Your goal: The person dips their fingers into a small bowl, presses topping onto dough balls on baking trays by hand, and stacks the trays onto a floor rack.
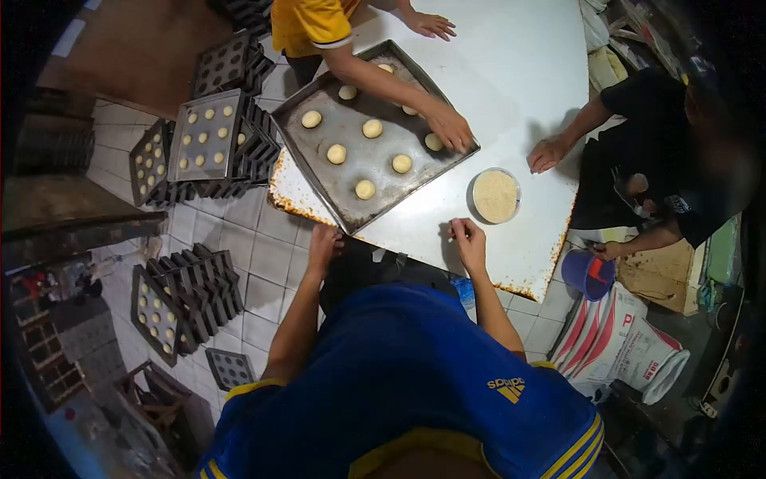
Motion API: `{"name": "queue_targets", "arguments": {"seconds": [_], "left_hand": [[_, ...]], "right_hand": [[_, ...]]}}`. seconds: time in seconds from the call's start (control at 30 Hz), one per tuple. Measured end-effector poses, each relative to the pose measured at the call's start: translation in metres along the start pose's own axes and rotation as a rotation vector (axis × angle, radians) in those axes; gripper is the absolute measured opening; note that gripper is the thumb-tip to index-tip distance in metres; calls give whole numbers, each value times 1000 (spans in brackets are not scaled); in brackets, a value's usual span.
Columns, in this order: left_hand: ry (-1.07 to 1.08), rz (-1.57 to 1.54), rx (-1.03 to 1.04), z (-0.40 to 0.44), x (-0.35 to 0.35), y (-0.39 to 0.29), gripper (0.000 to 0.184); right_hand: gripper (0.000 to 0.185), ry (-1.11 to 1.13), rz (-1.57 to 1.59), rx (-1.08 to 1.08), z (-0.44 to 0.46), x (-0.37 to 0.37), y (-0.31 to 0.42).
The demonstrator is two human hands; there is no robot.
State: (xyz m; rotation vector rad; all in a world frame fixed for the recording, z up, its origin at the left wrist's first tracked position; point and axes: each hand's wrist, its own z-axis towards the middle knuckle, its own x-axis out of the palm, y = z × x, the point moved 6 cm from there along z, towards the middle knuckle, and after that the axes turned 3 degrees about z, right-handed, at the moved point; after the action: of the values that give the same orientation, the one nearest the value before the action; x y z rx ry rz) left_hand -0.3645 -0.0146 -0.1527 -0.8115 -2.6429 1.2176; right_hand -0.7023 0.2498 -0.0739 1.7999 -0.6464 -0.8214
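Observation:
My left hand [325, 246] is beside the near corner of a large metal baking tray [275, 118], its fingers loosely bent and nothing visible in them. I cannot tell whether it touches the tray. My right hand [469, 241] is over the table's near edge, fingers curled in and thumb against them. Whatever they may hold is too small to make out. Just beyond it stands a round tub [496, 196] of pale crumbly powder. Several round dough balls [373, 128] lie spaced out on the tray. Another person's hand [449, 128] reaches over the tray onto a dough ball at its right side.
The white table [511, 48] has rusty edges. A person in black at the right holds a closed hand [549, 153] over it. Stacked trays with dough balls [203, 144] and stacked tins [195, 279] stand left. A purple bucket [586, 275] and sacks [614, 343] sit right.

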Motion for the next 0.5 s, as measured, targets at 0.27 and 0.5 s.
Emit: {"name": "queue_targets", "arguments": {"seconds": [0.27, 0.5], "left_hand": [[-267, 414, 214, 70, 22, -28, 45], [-220, 660, 217, 80, 15, -25, 52]], "right_hand": [[33, 163, -227, 20, -20, -17, -19], [35, 129, -325, 138, -17, -64, -63]]}}
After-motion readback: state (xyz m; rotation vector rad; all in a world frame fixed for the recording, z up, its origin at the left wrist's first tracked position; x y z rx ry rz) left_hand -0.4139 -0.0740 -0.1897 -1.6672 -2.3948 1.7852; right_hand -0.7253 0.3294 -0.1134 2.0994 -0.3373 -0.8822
